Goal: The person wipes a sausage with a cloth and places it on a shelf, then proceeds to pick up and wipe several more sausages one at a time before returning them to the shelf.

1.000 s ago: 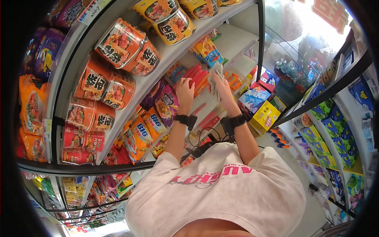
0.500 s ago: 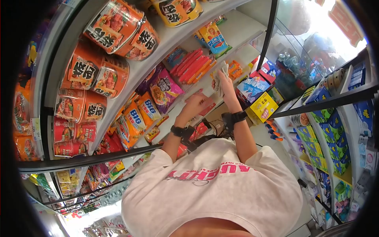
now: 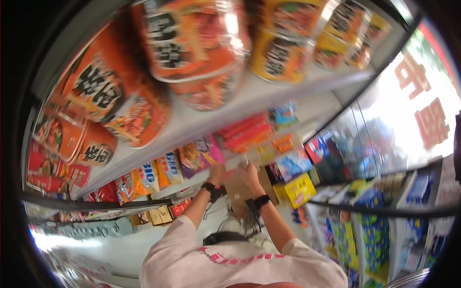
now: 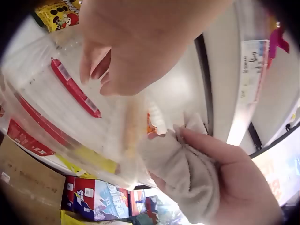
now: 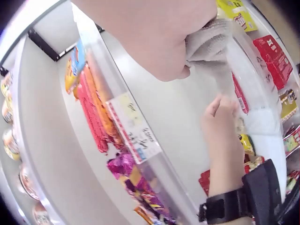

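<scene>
Greyish-white cloth (image 4: 187, 176), plain red-pink packet (image 4: 75, 87)

Pale pink-lettered shirt (image 3: 182, 261), black wristbands (image 3: 261, 201)

The left hand (image 3: 217, 174) is blurred; orange tub (image 3: 194, 41) cropped.

A hand could pass over the pale board (image 5: 164, 112), between the label rail (image 5: 140, 133) and the clear tray (image 4: 40, 91). The tray's raised wall stands in the way; 1 red stick (image 4: 75, 87) lies inside. The upper shelf (image 3: 269, 96), holding tubs (image 3: 276, 53), bars reach from above.
</scene>
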The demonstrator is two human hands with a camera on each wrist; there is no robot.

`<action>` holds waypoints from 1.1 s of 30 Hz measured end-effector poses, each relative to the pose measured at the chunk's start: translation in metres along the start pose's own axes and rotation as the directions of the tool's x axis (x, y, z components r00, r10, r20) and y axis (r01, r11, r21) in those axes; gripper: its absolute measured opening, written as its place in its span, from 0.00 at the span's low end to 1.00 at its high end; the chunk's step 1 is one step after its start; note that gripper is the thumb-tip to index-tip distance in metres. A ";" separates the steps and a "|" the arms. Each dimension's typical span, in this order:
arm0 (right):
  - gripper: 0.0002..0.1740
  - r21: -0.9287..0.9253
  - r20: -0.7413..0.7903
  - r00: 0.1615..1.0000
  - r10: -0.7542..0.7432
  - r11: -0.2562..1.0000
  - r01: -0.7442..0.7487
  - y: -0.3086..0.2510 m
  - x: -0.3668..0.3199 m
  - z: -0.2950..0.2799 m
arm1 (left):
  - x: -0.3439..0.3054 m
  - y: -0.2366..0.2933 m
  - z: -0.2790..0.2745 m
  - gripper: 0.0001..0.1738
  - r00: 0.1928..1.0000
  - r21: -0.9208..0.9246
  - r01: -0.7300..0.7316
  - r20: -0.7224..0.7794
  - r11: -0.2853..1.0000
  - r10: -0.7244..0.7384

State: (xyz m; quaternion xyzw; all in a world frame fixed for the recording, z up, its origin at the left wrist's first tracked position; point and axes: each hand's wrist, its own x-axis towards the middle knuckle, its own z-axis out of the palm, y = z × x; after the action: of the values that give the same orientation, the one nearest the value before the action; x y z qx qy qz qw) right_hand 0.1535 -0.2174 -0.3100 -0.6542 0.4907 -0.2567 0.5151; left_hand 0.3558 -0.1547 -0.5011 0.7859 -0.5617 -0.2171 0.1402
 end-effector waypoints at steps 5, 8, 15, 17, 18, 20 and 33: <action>0.15 -0.261 0.170 0.852 -0.494 0.811 0.523 0.075 0.070 0.064 | -0.016 0.003 -0.012 0.16 0.970 -0.275 0.204 0.186 0.939 -0.157; 0.16 -0.488 0.563 0.785 -0.257 0.664 0.567 0.113 0.088 0.072 | -0.027 0.048 -0.071 0.19 0.953 -0.100 0.166 0.273 0.981 -0.134; 0.21 -0.477 0.627 0.755 -0.190 0.673 0.566 0.114 0.084 0.065 | -0.015 -0.001 -0.010 0.26 0.975 -0.171 0.053 0.221 0.984 -0.014; 0.25 -0.174 0.449 0.841 -0.301 0.894 0.413 0.106 0.078 0.056 | -0.046 0.065 -0.092 0.19 0.995 -0.203 -0.008 0.094 0.979 0.028; 0.26 -0.212 0.371 0.889 -0.269 0.907 0.363 0.091 0.066 0.048 | -0.058 0.082 -0.112 0.16 0.992 -0.279 -0.099 -0.098 0.955 0.074; 0.30 -0.288 0.195 0.961 -0.195 0.925 0.246 0.062 0.037 0.020 | -0.060 0.097 -0.117 0.13 0.960 -0.202 -0.216 -0.221 0.955 0.170; 0.23 0.753 0.099 0.982 0.163 0.633 -0.181 -0.039 -0.117 -0.120 | -0.159 0.207 -0.212 0.10 0.819 -0.131 -0.567 -0.192 0.813 0.540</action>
State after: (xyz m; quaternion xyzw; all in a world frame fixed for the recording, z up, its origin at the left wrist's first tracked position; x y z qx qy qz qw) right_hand 0.0226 -0.1624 -0.2137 -0.3320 0.3930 -0.3808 0.7683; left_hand 0.2476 -0.0776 -0.1922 0.5854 -0.7324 -0.1590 0.3093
